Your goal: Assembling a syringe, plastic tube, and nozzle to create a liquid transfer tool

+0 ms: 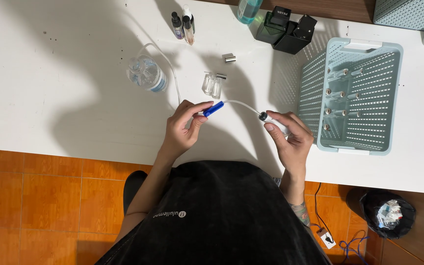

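Observation:
My left hand (pixel 181 128) pinches a blue clamp (pixel 213 108) on a thin clear tube (pixel 241 104). The tube runs back to a clear water bottle (pixel 146 72) standing on the white table (pixel 50 88). My right hand (pixel 290 136) holds a small clear vial (pixel 275 123) with a dark neck, and the tube's end sits at that neck. Two small clear glass bottles (pixel 212 84) stand just beyond my left hand, with a silver cap (pixel 229 58) further back.
A pale green slotted basket (pixel 387 98) at the right holds several small vials. Small spray bottles (pixel 183 23), a teal bottle (pixel 248 10) and black boxes (pixel 286 29) line the far edge. A black-lined bin (pixel 387 215) stands on the orange tiled floor.

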